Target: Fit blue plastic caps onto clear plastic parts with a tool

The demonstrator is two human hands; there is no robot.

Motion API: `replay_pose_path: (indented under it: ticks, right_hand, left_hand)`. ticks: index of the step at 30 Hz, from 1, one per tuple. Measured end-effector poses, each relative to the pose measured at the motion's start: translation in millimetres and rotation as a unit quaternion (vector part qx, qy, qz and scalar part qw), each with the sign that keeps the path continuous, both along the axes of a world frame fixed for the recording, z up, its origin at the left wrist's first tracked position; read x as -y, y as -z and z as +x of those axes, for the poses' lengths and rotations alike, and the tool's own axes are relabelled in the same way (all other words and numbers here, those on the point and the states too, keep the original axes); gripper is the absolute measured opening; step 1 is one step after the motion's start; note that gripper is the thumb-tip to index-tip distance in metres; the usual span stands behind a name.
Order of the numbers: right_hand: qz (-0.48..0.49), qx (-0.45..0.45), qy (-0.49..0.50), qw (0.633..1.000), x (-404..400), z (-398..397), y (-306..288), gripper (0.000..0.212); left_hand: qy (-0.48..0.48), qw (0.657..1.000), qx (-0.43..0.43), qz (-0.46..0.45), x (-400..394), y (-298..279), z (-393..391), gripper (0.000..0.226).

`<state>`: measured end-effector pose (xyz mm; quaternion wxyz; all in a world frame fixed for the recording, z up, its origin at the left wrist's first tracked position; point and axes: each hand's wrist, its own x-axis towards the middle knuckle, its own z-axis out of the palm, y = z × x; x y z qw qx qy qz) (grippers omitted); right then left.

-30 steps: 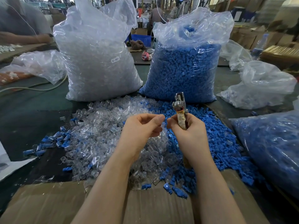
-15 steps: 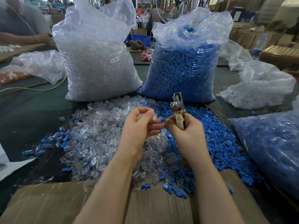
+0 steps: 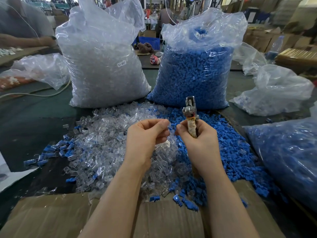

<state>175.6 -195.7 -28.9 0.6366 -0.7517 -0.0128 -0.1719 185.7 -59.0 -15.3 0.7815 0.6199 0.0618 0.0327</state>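
Observation:
My left hand [image 3: 147, 136] pinches a small clear plastic part [image 3: 169, 125] between thumb and fingers above the table. Close to its right, my right hand [image 3: 199, 140] grips the tape-wrapped handle of a metal plier-like tool [image 3: 189, 110], whose jaws point up and away. Its fingertips nearly touch the clear part; a bit of blue shows between the two hands. Below them lie a heap of loose clear parts [image 3: 103, 145] on the left and a heap of blue caps [image 3: 228, 152] on the right.
A big bag of clear parts [image 3: 103, 66] and a big bag of blue caps [image 3: 195, 71] stand behind the heaps. Another blue-filled bag [image 3: 288, 155] lies at the right. A cardboard flap [image 3: 51, 215] lies nearest me. A person's arm [image 3: 25, 40] rests at the far left.
My left hand's fingers opened briefly, then closed back into a pinch on the clear part. My right hand and the tool stayed almost still.

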Motion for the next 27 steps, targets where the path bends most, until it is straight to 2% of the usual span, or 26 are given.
replay_pose_path:
  ticks: [6, 12, 19, 27]
  right_hand:
    - [-0.044, 0.023, 0.030, 0.998, -2, -1, 1, 0.011]
    - [-0.116, 0.046, 0.080, 0.989, -4, -1, 1, 0.016]
    - [-0.107, 0.058, 0.105, 0.987, -6, -1, 1, 0.012]
    - [-0.083, 0.054, 0.101, 0.990, -7, -2, 0, 0.013]
  left_hand:
    - [0.037, 0.999, -0.006, -0.019, -1, -5, -3, 0.004]
    - [0.024, 0.999, -0.010, -0.024, 5, -6, -4, 0.006]
    - [0.014, 1.000, -0.001, -0.019, 9, -8, -7, 0.008]
    - [0.003, 0.998, 0.055, 0.030, 14, -8, -11, 0.007]
